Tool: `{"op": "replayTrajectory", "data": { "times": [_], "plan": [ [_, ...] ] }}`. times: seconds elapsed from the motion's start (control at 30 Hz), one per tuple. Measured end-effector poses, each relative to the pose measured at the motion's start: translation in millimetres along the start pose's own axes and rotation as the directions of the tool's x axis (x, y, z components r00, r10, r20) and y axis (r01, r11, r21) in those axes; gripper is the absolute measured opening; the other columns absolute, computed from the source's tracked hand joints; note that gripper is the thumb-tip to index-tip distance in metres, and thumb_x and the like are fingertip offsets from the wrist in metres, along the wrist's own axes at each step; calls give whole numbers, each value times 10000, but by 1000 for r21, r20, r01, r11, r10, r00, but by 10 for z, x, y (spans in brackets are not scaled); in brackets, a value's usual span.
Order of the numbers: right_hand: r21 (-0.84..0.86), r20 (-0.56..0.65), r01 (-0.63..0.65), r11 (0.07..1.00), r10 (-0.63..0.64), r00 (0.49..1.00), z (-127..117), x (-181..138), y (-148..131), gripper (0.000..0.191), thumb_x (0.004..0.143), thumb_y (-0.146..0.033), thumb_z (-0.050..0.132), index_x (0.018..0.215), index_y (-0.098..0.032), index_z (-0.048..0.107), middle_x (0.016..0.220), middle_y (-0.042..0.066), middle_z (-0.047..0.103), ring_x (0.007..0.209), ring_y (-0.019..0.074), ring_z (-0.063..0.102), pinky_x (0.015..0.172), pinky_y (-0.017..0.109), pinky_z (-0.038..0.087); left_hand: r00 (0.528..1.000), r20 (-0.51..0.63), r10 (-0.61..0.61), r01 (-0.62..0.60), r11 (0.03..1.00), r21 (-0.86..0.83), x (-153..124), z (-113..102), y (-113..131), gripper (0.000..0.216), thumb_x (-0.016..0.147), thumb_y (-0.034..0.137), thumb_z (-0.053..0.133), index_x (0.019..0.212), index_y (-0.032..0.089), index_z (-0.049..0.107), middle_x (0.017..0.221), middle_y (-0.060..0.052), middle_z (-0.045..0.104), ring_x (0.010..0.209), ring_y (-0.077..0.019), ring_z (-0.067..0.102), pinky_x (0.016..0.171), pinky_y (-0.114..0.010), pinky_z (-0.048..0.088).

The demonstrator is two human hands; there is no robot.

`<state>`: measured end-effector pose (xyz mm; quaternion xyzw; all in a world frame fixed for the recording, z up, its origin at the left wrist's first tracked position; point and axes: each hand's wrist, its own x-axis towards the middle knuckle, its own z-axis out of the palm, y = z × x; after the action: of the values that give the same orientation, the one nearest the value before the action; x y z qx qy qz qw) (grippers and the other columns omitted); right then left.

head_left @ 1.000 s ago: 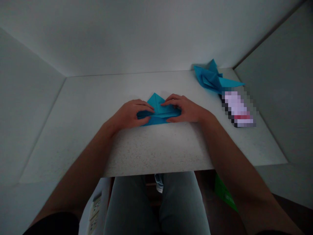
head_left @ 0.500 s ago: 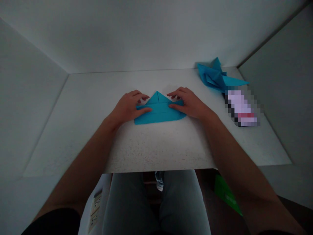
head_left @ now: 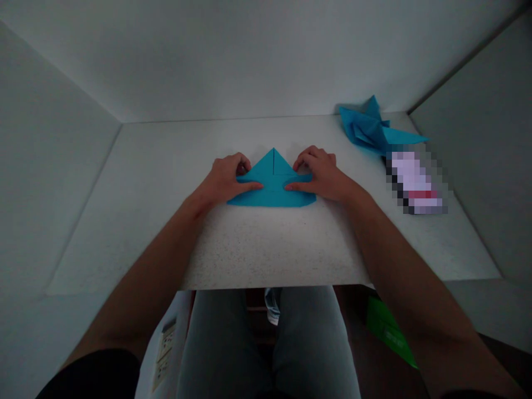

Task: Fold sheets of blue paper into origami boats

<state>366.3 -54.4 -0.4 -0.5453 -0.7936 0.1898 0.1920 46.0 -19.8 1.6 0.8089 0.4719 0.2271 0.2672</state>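
A folded sheet of blue paper (head_left: pixel 274 194) is between my hands above the white tabletop, its triangular peak pointing away from me. A crease line runs down the middle of the peak. My left hand (head_left: pixel 229 178) grips the paper's left end, thumb lying across the front and fingers curled at the back edge. On the other end, my right hand (head_left: pixel 319 173) holds it the same way, its thumb pointing inward toward the left thumb. Fingertips behind the paper are partly hidden.
At the back right of the white table (head_left: pixel 266 249) sits a blue folded-paper model (head_left: pixel 368 126). A phone with a blurred screen (head_left: pixel 415 180) lies just in front of it. Walls enclose the back and sides. Below the table are a green object (head_left: pixel 388 330) and a socket strip (head_left: pixel 164 354).
Both thumbs have slid inward on the blue paper, and the fingers have curled in more. More of the peak shows now. The view has shifted slightly.
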Motion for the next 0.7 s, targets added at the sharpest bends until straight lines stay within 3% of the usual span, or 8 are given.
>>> {"op": "replayTrajectory", "data": {
  "times": [0.1, 0.2, 0.27, 0.37, 0.43, 0.53, 0.7],
  "plan": [
    [65, -2, 18, 998, -18, 1000, -9, 13, 7, 489, 852, -668, 868, 1080, -254, 741, 1170, 112, 720, 1137, 380, 640, 1085, 580, 410, 999, -46, 20, -27, 987, -158, 10, 1, -14, 437, 768, 483, 942, 971, 234, 646, 892, -7, 721, 804, -182, 652, 783, -338, 559],
    [138, -58, 76, 988, -68, 996, -54, 32, 33, 332, 934, -575, 812, 1027, -263, 745, 999, 58, 740, 998, 318, 673, 1071, 565, 439, 983, -176, 49, -86, 973, -212, 22, -14, 4, 343, 789, 401, 928, 932, 223, 671, 861, 2, 728, 789, -162, 659, 771, -311, 562],
    [145, -192, 122, 982, -93, 977, -104, 40, 47, 254, 980, -524, 773, 1037, -278, 760, 991, 59, 744, 986, 315, 679, 1058, 566, 469, 960, -270, 78, -136, 970, -203, 31, -33, 34, 268, 825, 362, 908, 928, 220, 706, 867, 1, 742, 803, -161, 673, 802, -314, 577],
    [100, -408, 157, 982, -103, 907, -194, 32, 52, 215, 1027, -498, 722, 1113, -312, 790, 1091, 96, 747, 1095, 358, 668, 1056, 596, 498, 906, -396, 149, -215, 969, -126, 38, -71, 91, 144, 893, 318, 867, 949, 235, 764, 927, -12, 779, 867, -178, 699, 882, -347, 595],
    [48, -471, 144, 988, -105, 876, -245, 15, 57, 226, 1034, -475, 711, 1182, -336, 810, 1171, 117, 744, 1200, 397, 645, 1094, 644, 485, 879, -431, 206, -250, 967, -48, 37, -96, 116, 85, 924, 303, 851, 971, 260, 795, 970, -17, 798, 944, -202, 712, 973, -394, 591],
    [-50, -432, 103, 993, -115, 895, -283, -10, 98, 269, 1016, -391, 710, 1252, -360, 835, 1290, 131, 736, 1297, 439, 606, 1140, 703, 431, 894, -352, 276, -271, 960, 64, 25, -119, 98, 43, 967, 283, 796, 976, 303, 833, 1010, -21, 816, 1075, -245, 708, 1120, -487, 526],
    [-85, -101, 111, 990, -119, 988, -242, -18, 215, 245, 969, -325, 696, 1114, -341, 893, 1268, 111, 779, 1228, 412, 648, 1109, 676, 399, 963, -8, 269, -265, 951, 162, -14, -108, -23, 155, 916, 292, 753, 1009, 313, 875, 1085, -37, 842, 1168, -304, 699, 1215, -592, 363]
  ]
}}
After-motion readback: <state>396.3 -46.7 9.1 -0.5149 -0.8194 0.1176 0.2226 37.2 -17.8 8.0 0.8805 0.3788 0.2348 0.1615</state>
